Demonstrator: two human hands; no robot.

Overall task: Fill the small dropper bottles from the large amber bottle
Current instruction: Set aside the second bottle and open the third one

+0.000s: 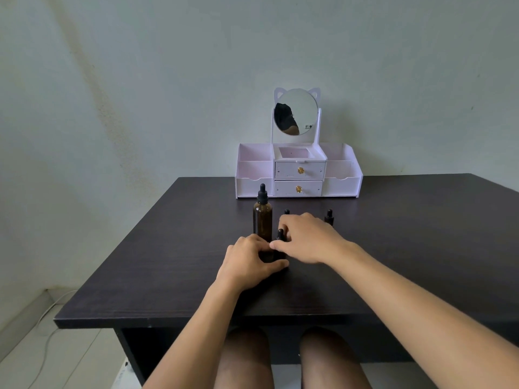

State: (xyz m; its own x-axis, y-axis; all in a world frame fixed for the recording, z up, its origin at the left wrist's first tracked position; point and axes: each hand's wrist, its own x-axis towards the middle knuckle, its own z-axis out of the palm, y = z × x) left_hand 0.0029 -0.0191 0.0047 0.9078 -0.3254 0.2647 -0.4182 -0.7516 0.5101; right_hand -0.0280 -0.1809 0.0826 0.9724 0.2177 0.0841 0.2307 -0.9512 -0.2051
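Both forearms reach forward over the worktop (168,248). The left hand (250,262) curls round the body of a small dropper bottle (280,236), and the right hand (306,237) pinches its cap from above. The large amber bottle (262,220) stands upright just behind the left hand. A second dropper bottle (329,217) stands beyond the right hand.

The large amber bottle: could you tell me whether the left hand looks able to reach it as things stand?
Probably yes: the large amber bottle stands just beyond the left hand with nothing between them, though that hand holds a small dropper bottle and would need to let go first.
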